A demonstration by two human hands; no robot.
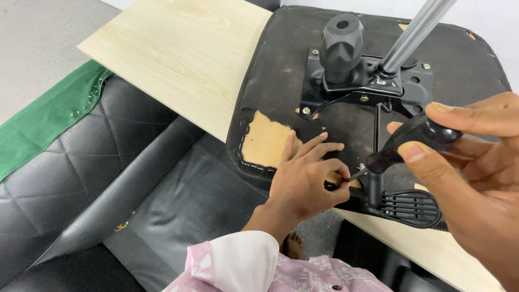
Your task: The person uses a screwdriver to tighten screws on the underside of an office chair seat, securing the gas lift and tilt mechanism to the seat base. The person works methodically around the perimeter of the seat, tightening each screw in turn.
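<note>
Black quilted leather sofa point(70, 178) fills the lower left, with a green cloth point(48, 116) lying along its far edge. Across it rests a pale wooden board point(184, 59), and on the board lies an upturned black fabric chair seat point(281, 70), its cover torn so that bare tan wood point(265, 143) shows near the front edge. A black metal mounting plate point(367, 81) is bolted to the seat's underside, carrying a chunky black plastic knob point(340, 46) and a shiny chrome gas-lift column point(413, 32) that runs out of the top of the view. A ribbed black plastic lever paddle point(411, 208) lies at the near edge. The right hand point(476, 167) grips a black-handled screwdriver point(416, 140), thumb and fingers curled round the handle, its tip angled down toward the seat. The left hand point(305, 178) rests on the seat, fingers pressed together and pinching the tip where it meets the seat.
</note>
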